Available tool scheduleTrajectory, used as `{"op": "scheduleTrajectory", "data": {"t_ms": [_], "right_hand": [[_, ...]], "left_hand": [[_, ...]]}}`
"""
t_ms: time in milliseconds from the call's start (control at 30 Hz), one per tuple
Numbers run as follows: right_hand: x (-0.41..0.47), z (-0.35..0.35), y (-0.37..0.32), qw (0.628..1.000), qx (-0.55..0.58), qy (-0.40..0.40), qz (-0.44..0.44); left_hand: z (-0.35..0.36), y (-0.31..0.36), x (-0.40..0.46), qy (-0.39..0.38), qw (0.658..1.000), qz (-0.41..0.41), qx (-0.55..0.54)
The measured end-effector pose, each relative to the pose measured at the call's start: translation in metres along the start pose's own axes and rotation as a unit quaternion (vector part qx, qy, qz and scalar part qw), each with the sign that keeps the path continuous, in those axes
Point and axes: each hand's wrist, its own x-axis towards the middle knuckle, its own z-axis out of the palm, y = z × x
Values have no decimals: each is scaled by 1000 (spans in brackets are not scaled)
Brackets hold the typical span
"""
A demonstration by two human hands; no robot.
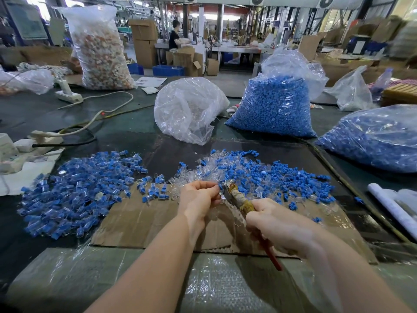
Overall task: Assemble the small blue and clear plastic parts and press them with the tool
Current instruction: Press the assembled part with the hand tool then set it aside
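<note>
My left hand (198, 195) pinches a small blue and clear plastic part (218, 188) between its fingertips. My right hand (277, 224) grips a plier-like tool (239, 199) with a tape-wrapped neck and red handles; its metal jaws touch the part. Both hands hover over a brown cardboard sheet (140, 222). A heap of blue-and-clear pieces (74, 188) lies to the left. A second mixed heap of loose blue and clear parts (270, 177) spreads behind and right of the hands.
A clear bag of transparent parts (187, 109) and two bags of blue parts (275, 105) (372, 136) stand behind. Power strips and cables (67, 132) lie at the left. A paper roll (392, 208) rests at the right. A person works at a far bench.
</note>
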Motion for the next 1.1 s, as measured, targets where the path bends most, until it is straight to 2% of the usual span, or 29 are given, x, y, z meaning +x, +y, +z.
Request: {"op": "scheduleTrajectory", "data": {"t_ms": [367, 533, 700, 767, 867, 933, 1000, 1100], "right_hand": [[-3, -5, -3, 1000, -19, -14, -14], [-2, -1, -2, 995, -93, 19, -34], [4, 3, 2, 993, -111, 43, -26], [5, 5, 5, 996, -68, 40, -36], [5, 2, 7, 994, 71, 53, -59], [6, -2, 10, 989, 121, 73, -53], [9, -7, 16, 987, 93, 121, -51], [17, -17, 28, 978, -11, 205, -42]], "left_hand": [[0, 2, 0, 3, 1000, -8, 25], [0, 1, -3, -9, 1000, -14, 6], [3, 0, -5, -5, 1000, 2, 12], [3, 0, -5, 0, 1000, 7, 11], [-1, 2, -6, 11, 1000, 17, 5], [-11, 3, -7, 24, 998, 48, 31], [-27, 5, -5, 75, 980, 124, 138], [-56, 15, 1, 178, 902, 237, 314]]}}
